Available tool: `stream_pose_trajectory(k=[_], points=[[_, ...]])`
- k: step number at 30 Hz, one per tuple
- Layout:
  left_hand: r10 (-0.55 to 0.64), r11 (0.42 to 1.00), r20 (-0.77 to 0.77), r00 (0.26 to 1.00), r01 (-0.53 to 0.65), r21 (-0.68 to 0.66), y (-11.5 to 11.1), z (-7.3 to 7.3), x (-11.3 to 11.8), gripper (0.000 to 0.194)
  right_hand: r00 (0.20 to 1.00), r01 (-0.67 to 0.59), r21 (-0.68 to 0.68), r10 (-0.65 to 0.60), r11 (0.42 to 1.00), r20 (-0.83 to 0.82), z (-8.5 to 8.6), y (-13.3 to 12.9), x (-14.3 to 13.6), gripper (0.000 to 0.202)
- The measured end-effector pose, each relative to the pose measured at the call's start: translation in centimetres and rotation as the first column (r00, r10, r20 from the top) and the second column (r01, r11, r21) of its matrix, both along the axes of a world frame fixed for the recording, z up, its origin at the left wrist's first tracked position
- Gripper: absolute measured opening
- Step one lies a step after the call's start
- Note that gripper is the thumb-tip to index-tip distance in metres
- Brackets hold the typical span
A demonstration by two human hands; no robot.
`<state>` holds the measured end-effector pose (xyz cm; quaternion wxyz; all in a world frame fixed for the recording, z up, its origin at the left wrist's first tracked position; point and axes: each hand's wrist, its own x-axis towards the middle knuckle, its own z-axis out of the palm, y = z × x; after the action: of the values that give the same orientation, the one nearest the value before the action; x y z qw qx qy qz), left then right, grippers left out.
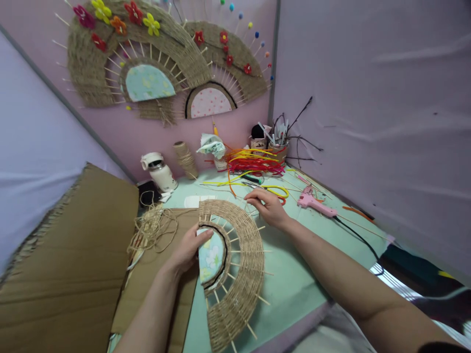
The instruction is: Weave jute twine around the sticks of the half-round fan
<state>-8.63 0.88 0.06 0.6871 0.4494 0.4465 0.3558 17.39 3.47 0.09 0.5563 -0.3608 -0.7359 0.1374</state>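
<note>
My left hand [189, 247] grips a half-round woven twine fan [250, 245] by its straight edge, the thumb lying on the blue floral fabric centre [212, 257]. Thin pale sticks radiate from that centre through the woven band and poke out past its outer rim. A black cord borders the fabric. Beyond the fan's upper rim, my right hand [268, 208] is closed in a pinch on what looks like a thin strand of twine; its far end is hard to follow. Scissors with yellow and red handles [276, 191] lie just behind the right hand.
A pink glue gun [316, 202] with a black cable lies at right. Red and yellow fuzzy stems [257, 162], a twine cone [186, 159] and a white bottle [160, 171] stand behind. Tangled twine [152, 228] rests on cardboard [147, 294] at left. Decorated fans [147, 59] hang on the wall.
</note>
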Motion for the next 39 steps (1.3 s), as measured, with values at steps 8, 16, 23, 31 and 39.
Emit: stream_pose_trajectory(k=[8,16,23,31,39], points=[[-0.134,0.991,-0.037,0.990,0.134,0.000,-0.15,0.12,-0.03,0.046,0.999,-0.020,-0.053,0.022,0.998,0.030,0.15,-0.01,0.05,0.015],[-0.131,0.991,-0.003,0.991,0.131,0.004,-0.25,-0.10,-0.26,0.050,0.993,-0.081,-0.271,0.101,0.959,0.063,0.12,-0.31,-0.16,0.017],[-0.174,0.985,0.013,0.985,0.173,0.013,-0.18,-0.53,-0.42,0.050,0.961,-0.236,-0.513,0.277,0.825,0.003,-0.18,-0.43,-0.41,0.019],[-0.238,0.971,0.019,0.971,0.238,0.000,-0.35,-0.18,-0.44,0.056,0.937,-0.324,-0.593,0.338,0.737,-0.092,0.27,-0.38,-0.38,0.021],[-0.302,0.952,0.032,0.953,0.303,-0.044,-0.95,0.34,-0.14,0.052,0.956,-0.285,-0.523,0.277,0.803,-0.096,0.16,-0.35,-0.30,0.021]])
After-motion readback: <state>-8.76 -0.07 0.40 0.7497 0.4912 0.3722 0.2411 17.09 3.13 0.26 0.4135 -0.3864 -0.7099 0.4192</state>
